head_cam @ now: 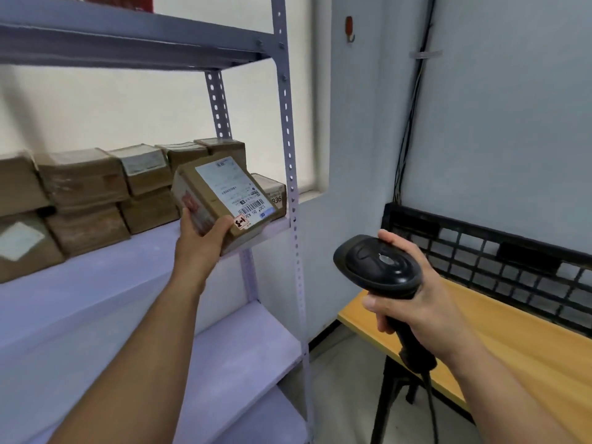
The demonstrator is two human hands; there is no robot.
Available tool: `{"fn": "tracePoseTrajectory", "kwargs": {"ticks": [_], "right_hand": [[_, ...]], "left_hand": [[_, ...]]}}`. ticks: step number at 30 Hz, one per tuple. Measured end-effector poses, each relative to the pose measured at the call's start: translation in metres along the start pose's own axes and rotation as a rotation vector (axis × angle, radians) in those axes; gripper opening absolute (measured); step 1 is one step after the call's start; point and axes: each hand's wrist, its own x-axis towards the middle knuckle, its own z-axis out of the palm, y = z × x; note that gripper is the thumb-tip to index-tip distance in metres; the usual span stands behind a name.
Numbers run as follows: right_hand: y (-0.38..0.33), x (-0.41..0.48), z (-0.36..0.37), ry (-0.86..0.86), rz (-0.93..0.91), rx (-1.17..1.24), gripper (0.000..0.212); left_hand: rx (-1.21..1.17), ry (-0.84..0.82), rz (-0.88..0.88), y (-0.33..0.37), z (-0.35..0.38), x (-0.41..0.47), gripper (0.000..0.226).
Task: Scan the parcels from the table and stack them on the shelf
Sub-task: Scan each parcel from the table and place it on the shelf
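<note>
Gripping a tilted brown cardboard parcel with a white shipping label in my left hand, I hold it at the right front corner of the pale lilac metal shelf; my right hand clasps the black handheld scanner. Set down this near the edge, it could slide off, or shove the small brown box behind it.

Black crate, wall cables, hook

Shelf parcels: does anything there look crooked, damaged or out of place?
Only the parcel in the left hand is tilted, held at the front edge of the shelf and not yet set down. The stacked parcels behind sit in slightly uneven rows with wrinkled tape; nothing looks torn or fallen. The right hand grips a scanner.
</note>
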Motion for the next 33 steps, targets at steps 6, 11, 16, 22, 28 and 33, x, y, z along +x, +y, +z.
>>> {"fn": "tracePoseTrajectory", "kwargs": {"ticks": [6, 11, 16, 22, 28, 33], "right_hand": [[0.013, 0.022, 0.022, -0.021, -0.002, 0.048, 0.089], [0.022, 0.034, 0.026, -0.022, 0.004, 0.056, 0.091], [0.025, 0.043, 0.024, -0.019, 0.001, 0.060, 0.090], [0.033, 0.049, 0.022, -0.021, 0.005, 0.062, 0.092], [0.043, 0.030, 0.009, 0.010, 0.024, 0.014, 0.093], [0.051, -0.002, -0.011, 0.104, 0.067, -0.018, 0.090]], "left_hand": [[0.143, 0.098, -0.069, -0.007, -0.013, 0.032, 0.093], [0.508, 0.106, -0.040, -0.010, -0.009, 0.045, 0.088], [0.588, 0.064, 0.096, -0.021, -0.002, 0.052, 0.094], [0.509, 0.036, 0.097, -0.027, 0.002, 0.060, 0.090], [0.505, 0.260, 0.235, -0.029, 0.020, 0.025, 0.097], [0.479, 0.216, 0.510, -0.055, 0.058, -0.034, 0.077]]}}
